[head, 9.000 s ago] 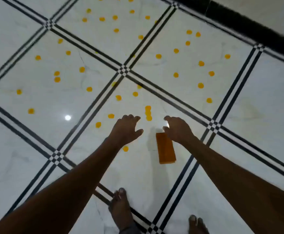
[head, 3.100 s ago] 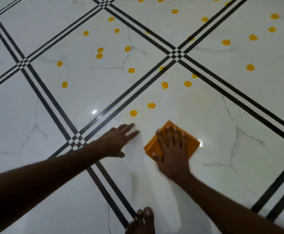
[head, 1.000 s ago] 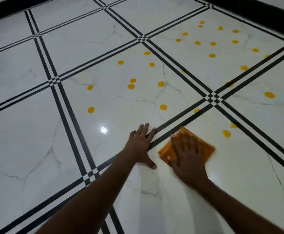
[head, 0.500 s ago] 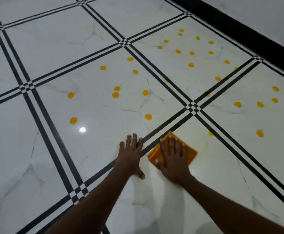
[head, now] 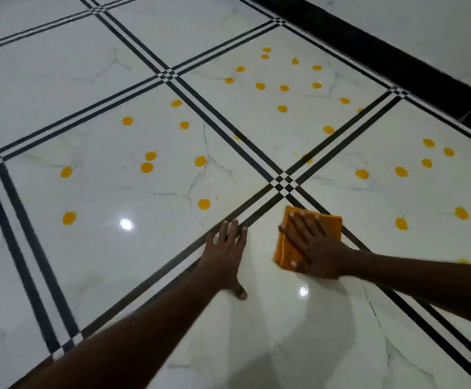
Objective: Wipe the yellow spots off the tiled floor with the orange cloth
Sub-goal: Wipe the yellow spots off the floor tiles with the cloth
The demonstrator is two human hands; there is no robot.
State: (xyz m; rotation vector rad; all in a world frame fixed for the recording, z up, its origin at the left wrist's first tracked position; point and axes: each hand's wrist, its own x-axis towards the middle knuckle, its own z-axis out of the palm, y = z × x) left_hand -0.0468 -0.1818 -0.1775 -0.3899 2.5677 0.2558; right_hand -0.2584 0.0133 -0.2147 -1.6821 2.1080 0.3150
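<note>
One orange cloth (head: 331, 224), folded to a rough square, lies flat on the tiled floor (head: 94, 270) just near-side of the crossing of black stripe bands (head: 282, 184), its right edge over one of the bands. The right hand (head: 314, 246) presses on it palm down, its grip spread open with fingers straight, pinning the cloth rather than clutching it. The left hand (head: 226, 258) lies flat on the bare tile just beside the cloth, apart from it, grip open too, fingertips reaching a stripe band. Yellow spots (head: 203, 204) dot three tiles beyond the hands: nine on the left tile, about a dozen on the far tile, about ten toward the right edge. A black skirting strip (head: 397, 66) runs along the floor's far right edge.
</note>
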